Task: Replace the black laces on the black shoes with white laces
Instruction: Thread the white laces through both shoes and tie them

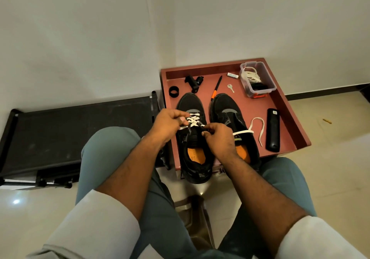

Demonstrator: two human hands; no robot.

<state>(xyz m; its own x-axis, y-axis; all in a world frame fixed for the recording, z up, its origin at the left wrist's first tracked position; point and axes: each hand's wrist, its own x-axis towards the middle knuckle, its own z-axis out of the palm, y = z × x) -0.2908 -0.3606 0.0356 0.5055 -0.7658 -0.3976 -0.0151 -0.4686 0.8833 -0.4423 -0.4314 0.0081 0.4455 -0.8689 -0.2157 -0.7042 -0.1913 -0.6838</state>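
Two black shoes stand side by side on a red tray-like table top (284,106). The left shoe (192,102) has a white lace (193,121) crossed through several of its eyelets. My left hand (168,123) pinches the lace's left end beside the eyelets. My right hand (218,138) pinches the lace's right part at the shoe's tongue; the rest of that lace trails right in a loop (258,126) over the right shoe (230,110) and onto the tray. The right shoe shows no lace of its own.
On the tray lie a clear plastic box (258,79) holding white cord and something dark, a key (230,88), an orange-handled tool (216,87), a black ring (173,91), a black clamp (193,82), a small white tube (232,75) and a black remote (272,129). A black rack (80,130) stands left.
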